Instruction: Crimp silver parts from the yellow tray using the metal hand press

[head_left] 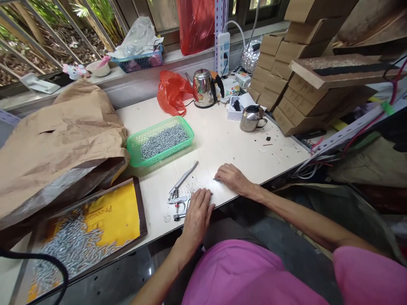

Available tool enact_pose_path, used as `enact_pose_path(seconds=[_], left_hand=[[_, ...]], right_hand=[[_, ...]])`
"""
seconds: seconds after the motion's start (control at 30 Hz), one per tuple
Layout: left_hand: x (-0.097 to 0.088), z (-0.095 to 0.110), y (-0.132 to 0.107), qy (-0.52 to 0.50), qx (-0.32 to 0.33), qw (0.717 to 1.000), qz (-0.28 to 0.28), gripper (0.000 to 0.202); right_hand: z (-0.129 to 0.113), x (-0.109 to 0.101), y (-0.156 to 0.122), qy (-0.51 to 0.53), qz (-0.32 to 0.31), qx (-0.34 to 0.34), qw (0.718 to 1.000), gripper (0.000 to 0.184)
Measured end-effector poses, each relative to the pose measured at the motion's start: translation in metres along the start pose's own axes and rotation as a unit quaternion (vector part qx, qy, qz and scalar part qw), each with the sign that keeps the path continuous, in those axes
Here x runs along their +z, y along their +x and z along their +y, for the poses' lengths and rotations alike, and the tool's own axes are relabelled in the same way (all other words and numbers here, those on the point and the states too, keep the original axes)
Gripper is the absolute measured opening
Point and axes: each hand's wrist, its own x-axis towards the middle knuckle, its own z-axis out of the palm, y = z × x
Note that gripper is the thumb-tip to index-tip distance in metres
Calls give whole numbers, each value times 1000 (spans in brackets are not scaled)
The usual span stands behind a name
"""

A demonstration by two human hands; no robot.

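My left hand (199,209) lies over the lower handle of a silver metal hand plier tool (182,201), its fingers closed over it near the table's front edge. The tool lies on its side, with its long upper lever (187,174) swung up and away. A dark tip shows just past my left fingertips. To the right, my right hand (234,178) rests low on the tabletop, fingers bent together on a small grey metal piece (217,180) that is mostly hidden. A few tiny pins (192,185) lie scattered between the tool and my hands.
A green basket (160,160) holds many small metal pins. A dark-rimmed tray (142,207) with longer metal pieces sits front left, beside a large brown paper bag (63,127). Behind are a kettle (203,91), a red bag (173,91), a steel pot (251,120) and stacked cartons (295,101).
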Motion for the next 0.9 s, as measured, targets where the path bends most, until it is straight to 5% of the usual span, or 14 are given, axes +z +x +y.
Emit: enact_pose_path(seconds=[0.2,0.37,0.53,0.67,0.83,0.9], left_hand=[[1,3,-1,6,10,1000,19,40],[1,4,-2,22,14,999,33,39],[5,-1,-3,29,33,998,48,43],[13,-14,-5,24,53,996,74,54],[26,-37,-2,11,88,994,67,62],[30,-44,-1,17,98,992,72,63]], right_hand=[[-4,-7,-11,-3,20,-27,999,29],[-13,-10,-25,82,100,-22,991,18],[-21,-45,-42,143,254,128,948,10],[1,-81,-66,181,386,315,848,14],[54,-97,-117,427,499,454,602,36],[67,-93,-135,479,499,469,549,41]])
